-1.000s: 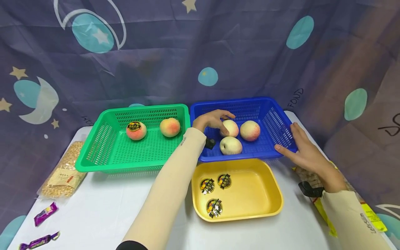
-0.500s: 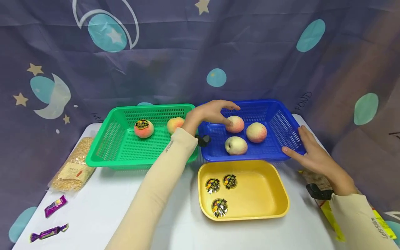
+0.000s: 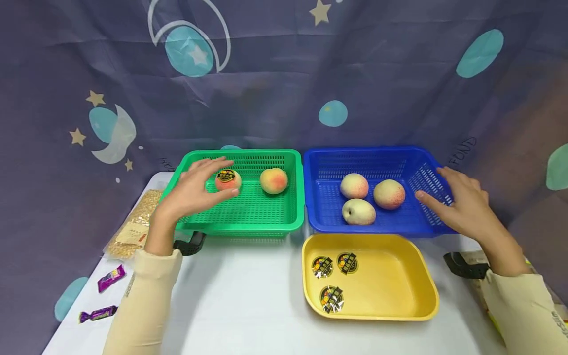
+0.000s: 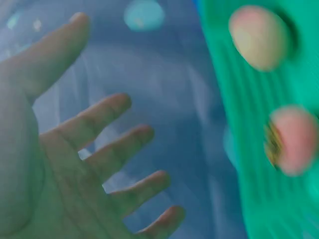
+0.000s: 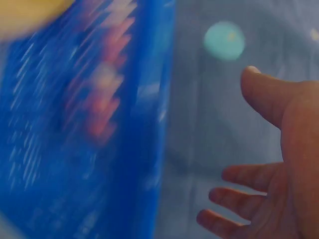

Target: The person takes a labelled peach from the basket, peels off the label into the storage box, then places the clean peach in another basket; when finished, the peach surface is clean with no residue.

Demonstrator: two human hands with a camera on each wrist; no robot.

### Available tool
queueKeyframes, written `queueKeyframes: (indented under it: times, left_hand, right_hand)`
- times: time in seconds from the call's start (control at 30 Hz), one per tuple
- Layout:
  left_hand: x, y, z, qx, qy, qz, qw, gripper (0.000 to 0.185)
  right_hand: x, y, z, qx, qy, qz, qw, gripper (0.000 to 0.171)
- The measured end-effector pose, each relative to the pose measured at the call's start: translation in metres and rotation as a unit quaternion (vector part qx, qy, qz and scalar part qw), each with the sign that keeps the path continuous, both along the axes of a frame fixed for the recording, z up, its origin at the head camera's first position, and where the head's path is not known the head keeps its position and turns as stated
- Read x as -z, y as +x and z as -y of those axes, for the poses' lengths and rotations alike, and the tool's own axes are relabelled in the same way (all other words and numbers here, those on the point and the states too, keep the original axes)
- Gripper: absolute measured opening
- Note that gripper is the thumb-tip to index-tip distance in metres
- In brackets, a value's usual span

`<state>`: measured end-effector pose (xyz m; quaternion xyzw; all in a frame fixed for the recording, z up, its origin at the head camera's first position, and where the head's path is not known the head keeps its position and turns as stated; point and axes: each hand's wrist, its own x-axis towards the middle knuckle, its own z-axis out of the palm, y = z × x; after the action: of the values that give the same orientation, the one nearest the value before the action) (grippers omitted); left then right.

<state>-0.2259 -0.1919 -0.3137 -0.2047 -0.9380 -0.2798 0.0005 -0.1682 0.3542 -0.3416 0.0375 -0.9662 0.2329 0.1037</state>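
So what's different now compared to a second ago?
The left hand moved left, from the fruit in the blue basket to over the green basket, holding nothing. The right hand stayed by the blue basket's right end; fruit and stickers stayed put.

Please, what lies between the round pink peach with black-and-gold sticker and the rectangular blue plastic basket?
The head view shows a round yellow-red peach and the right wall of the green plastic basket.

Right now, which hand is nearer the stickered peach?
Left. Left hand: close to the stickered peach, at the left end of the green basket. Right hand: farther off, at the right end of the blue basket.
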Motion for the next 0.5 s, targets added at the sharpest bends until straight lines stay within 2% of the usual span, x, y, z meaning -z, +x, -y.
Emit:
queueKeyframes:
  times: [0.1,0.2,0.37,0.5]
  left_hand:
    - [0.017,0.011,0.033,-0.062,-0.028,0.006,0.9976,0.085]
    - [0.032,0.02,0.056,-0.104,-0.042,0.016,0.9936,0.096]
    - [0.056,0.028,0.077,-0.145,-0.05,0.013,0.9881,0.103]
    - [0.068,0.033,0.089,-0.164,-0.061,0.017,0.9845,0.106]
  right_hand:
    - [-0.013,-0.01,0.029,-0.042,-0.028,-0.008,0.999,0.078]
    - [-0.023,-0.019,0.06,-0.084,-0.06,-0.003,0.995,0.072]
    - [-0.027,-0.035,0.113,-0.139,-0.117,0.002,0.983,0.058]
    - [-0.021,-0.054,0.156,-0.185,-0.156,0.015,0.97,0.05]
